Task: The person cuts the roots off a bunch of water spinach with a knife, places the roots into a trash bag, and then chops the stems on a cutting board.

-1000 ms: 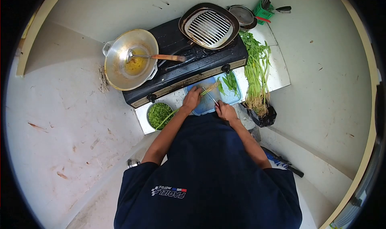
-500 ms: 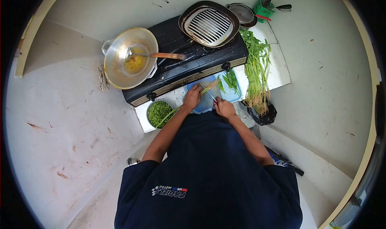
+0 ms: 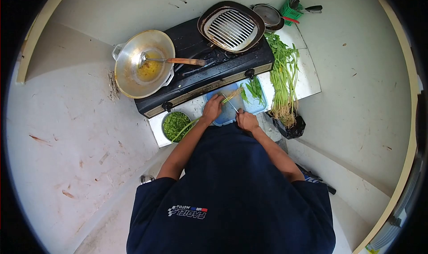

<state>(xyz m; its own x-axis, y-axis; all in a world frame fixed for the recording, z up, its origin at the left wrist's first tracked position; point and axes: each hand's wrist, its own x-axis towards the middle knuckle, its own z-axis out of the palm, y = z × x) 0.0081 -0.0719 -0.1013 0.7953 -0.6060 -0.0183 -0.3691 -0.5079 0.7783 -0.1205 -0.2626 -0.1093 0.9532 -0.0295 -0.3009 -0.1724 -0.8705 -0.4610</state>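
Observation:
My left hand (image 3: 212, 108) is closed around green leafy-vegetable stems (image 3: 191, 124), pressing them on a blue cutting board (image 3: 226, 115). The stems' pale root ends (image 3: 235, 93) stick out to the right of its fingers. My right hand (image 3: 247, 120) grips a knife (image 3: 231, 104) by its handle, which is mostly hidden in the fist. The blade slants up and left, with its tip by the stems close to my left fingers. A few loose green leaves (image 3: 255, 90) lie on the board's right part. Left of my left forearm stands a bowl of chopped greens (image 3: 176, 125), with long stems crossing over it.
A black gas stove (image 3: 203, 90) borders the board's far side. It carries a wok (image 3: 127, 78) with a wooden-handled spatula (image 3: 187, 62) and a grill pan (image 3: 254, 39). To the right lie a rooted bunch of greens (image 3: 284, 78) and a black plastic bag (image 3: 294, 130).
My right hand and the knife have shifted very slightly left. My left hand stays in place on the stems, and the surroundings look the same.

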